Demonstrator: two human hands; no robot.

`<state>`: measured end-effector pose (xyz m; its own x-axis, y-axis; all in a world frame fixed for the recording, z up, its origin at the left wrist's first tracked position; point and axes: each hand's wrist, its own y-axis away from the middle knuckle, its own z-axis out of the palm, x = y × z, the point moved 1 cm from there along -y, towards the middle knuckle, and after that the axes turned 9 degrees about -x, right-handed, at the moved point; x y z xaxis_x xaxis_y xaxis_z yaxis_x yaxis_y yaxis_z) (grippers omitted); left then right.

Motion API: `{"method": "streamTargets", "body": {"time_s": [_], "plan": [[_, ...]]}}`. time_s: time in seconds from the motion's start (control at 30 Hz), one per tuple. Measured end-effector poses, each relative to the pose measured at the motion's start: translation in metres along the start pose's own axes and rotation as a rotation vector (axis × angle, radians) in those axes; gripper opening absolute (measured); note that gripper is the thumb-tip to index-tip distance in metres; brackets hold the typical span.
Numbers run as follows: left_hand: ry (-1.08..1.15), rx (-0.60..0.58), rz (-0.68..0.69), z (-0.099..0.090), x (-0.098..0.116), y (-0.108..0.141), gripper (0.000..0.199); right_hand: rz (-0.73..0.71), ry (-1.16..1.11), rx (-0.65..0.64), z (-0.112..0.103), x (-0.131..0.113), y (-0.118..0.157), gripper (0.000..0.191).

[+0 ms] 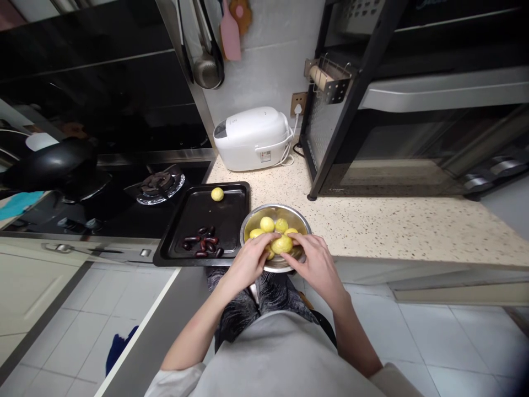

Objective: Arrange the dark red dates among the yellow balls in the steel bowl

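A round steel bowl (305, 216) stands at the counter's front edge with several yellow lemon-like fruits in it. Over the bowl, my left hand (251, 259) and my right hand (316, 264) have their fingers curved round one yellow fruit (282, 244) from both sides. To the left of the bowl lies a black baking tray (198, 207). One yellow fruit (217, 194) rests near its back edge, and several dark red oval fruits (210, 246) are grouped toward its front.
Behind the tray and bowl sits a white appliance (253, 138) with a cord. A gas burner (160, 183) and a black wok (58, 165) are on the left. A black rack (326, 138) with an oven (413, 143) stands on the right.
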<state>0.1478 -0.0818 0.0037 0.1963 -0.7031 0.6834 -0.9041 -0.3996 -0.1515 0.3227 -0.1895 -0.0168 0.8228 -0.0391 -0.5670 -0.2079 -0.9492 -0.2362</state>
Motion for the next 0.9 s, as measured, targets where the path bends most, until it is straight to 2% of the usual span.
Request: {"method": "streamTargets", "body": {"time_s": [0.37, 0.73, 0.9], "plan": [[0.0, 0.019, 0.052, -0.0002, -0.0063, 0.0011, 0.039, -0.021, 0.071, 0.002, -0.0012, -0.0007, 0.0011, 0.031], [-0.025, 0.004, 0.008, -0.0013, -0.0027, 0.0005, 0.039, 0.016, 0.068, 0.014, 0.0012, -0.0038, 0.0015, 0.026], [-0.061, -0.014, -0.025, -0.002, -0.0068, 0.0017, 0.038, 0.06, 0.072, 0.03, 0.0032, -0.0097, -0.0024, 0.018]]}}
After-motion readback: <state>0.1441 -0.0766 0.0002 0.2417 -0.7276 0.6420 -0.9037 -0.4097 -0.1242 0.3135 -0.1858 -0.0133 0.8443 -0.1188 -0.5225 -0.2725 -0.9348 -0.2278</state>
